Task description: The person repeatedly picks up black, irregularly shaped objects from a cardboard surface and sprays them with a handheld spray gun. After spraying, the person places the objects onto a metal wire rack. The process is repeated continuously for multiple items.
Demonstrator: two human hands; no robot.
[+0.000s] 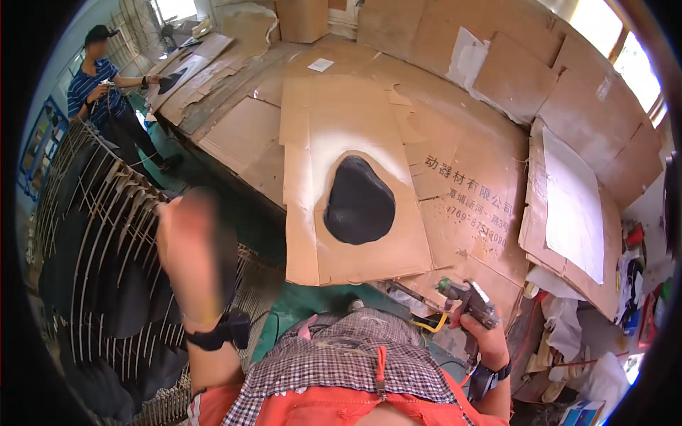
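In my right hand [486, 330], at the lower right, is a spray gun [474, 304] with a metal body and a green part at one end. My left hand [186, 231] is raised on the left beside a wire rack [106, 206]. Motion smears its fingers, and a dark blur lies along its right side, so I cannot make out what it holds, if anything. Ahead of me a black, rounded, egg-shaped piece [360, 201] lies on a cardboard sheet [302, 241]. Pale overspray rings the cardboard around it. Several dark pieces [131, 298] hang on the rack.
Upright cardboard panels [455, 42] wall the bench at the back and right. White paper [572, 206] covers one panel. At the far left another person [106, 89] in a striped shirt handles a dark piece. Bags and clutter [604, 369] fill the lower right. A yellow hose [430, 326] hangs near the gun.
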